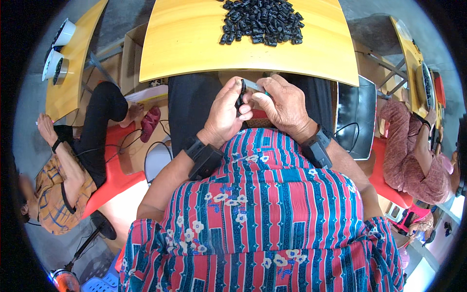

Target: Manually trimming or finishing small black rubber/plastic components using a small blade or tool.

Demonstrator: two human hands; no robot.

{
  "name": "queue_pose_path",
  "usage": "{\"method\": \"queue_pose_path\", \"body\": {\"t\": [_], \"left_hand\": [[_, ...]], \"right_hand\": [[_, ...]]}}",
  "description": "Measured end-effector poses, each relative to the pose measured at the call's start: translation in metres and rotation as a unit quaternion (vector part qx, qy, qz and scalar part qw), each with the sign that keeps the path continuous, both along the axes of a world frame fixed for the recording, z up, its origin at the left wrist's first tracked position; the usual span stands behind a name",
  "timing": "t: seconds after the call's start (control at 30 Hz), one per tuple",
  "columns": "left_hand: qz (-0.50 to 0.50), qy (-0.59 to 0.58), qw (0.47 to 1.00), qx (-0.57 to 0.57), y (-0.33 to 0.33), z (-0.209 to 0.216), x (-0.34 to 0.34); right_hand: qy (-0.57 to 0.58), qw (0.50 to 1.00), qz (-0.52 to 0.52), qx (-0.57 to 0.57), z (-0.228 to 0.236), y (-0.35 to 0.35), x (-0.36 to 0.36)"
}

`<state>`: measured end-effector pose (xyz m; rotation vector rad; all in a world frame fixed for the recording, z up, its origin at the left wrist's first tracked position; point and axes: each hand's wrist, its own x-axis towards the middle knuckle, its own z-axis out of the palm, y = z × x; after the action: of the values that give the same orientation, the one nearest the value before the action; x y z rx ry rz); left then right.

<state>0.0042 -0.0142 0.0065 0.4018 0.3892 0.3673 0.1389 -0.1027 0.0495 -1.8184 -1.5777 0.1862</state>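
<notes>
In front of my lap, just short of the table's near edge, my two hands meet. My left hand (pixel 224 113) is closed around a small black plastic part (pixel 240 95), pinched between thumb and fingers. From the closed fingers of my right hand (pixel 284 104) a flat, silvery blade (pixel 253 85) points left, its tip close to the black part. A bit of green shows between those fingers; the rest of the knife-like tool is hidden. Beyond my hands, a heap of similar black plastic parts (pixel 262 22) lies on the yellow table (pixel 194 53).
A black-lined open box (pixel 355 121) stands under the table to the right. Co-workers sit on both sides: one person (pixel 73 170) at the left table, another person (pixel 413 151) at the right table. Cables (pixel 121 146) run across the floor at the left, near a red slipper (pixel 150 124).
</notes>
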Motion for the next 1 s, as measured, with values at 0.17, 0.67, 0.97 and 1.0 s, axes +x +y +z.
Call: {"method": "queue_pose_path", "body": {"t": [0.17, 0.67, 0.97, 1.0], "left_hand": [[-0.014, -0.023, 0.999, 0.018, 0.0026, -0.0042, -0.0028], [-0.026, -0.024, 0.999, 0.018, 0.0019, -0.0064, -0.0025], [-0.030, -0.045, 0.999, 0.007, 0.0004, -0.0087, -0.0019], [-0.030, -0.045, 0.999, 0.007, 0.0004, -0.0093, -0.0018]], "right_hand": [[-0.080, 0.992, 0.043, -0.083, 0.0015, 0.0041, -0.0033], [-0.066, 0.994, 0.040, -0.079, -0.0020, 0.0031, -0.0020], [-0.077, 0.992, 0.046, -0.090, -0.0020, 0.0025, -0.0003], [-0.077, 0.992, 0.046, -0.090, -0.0015, 0.0026, -0.0005]]}}
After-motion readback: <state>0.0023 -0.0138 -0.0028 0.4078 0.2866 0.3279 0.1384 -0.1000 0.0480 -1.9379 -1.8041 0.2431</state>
